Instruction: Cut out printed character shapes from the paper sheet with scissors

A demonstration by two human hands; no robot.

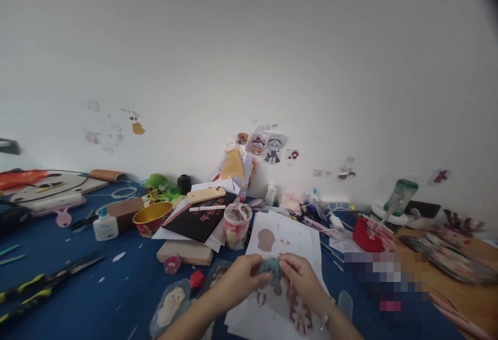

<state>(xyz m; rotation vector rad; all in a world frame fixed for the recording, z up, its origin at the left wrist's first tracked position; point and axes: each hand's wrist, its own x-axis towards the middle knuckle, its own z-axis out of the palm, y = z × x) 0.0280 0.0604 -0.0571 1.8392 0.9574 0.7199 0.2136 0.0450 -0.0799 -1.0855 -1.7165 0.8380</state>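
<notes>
Both my hands meet low in the middle of the head view, over white sheets of paper printed with cartoon figures. My left hand and my right hand pinch a small teal round cutout piece between their fingertips. The fingers of both hands are curled closed on it. A bracelet sits on my right wrist. Beneath the hands lies a printed figure in brown and red.
A blue table is cluttered: long scissors, a glue bottle, a gold bowl, a paper cup, a black book with a phone, a red container, chargers and a sticker cutout.
</notes>
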